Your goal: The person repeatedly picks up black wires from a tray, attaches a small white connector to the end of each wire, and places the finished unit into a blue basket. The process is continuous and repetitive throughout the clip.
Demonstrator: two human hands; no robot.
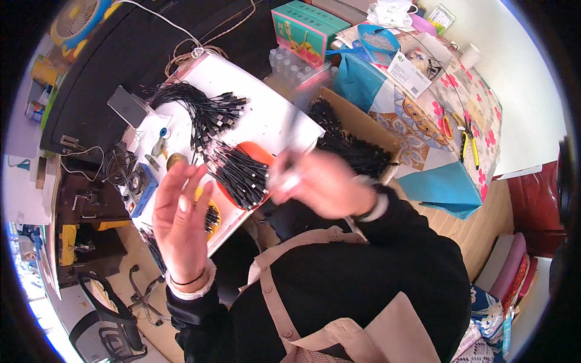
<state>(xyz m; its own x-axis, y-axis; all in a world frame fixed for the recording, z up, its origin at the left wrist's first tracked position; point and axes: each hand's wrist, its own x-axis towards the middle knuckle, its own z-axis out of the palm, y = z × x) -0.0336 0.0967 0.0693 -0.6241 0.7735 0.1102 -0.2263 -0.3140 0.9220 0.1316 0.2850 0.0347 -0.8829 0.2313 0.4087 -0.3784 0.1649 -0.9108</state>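
My left hand is raised over the near left of the white table, fingers stretched and apart, with nothing visible in it. My right hand is smeared by motion beside the table's right edge; its fingers cannot be made out. A blurred, long dark shape with a pinkish end rises just beyond it; whether the hand holds it is unclear. Between the hands, a bundle of short black cables lies on an orange tray. Another black cable bundle lies farther back. Beneath my left hand, a yellow dish holds small dark parts.
A cardboard box of black cables stands right of the table. A blue device, a small fan and a phone sit along the left. Yellow-handled pliers lie on a patterned cloth at right. An office chair stands lower left.
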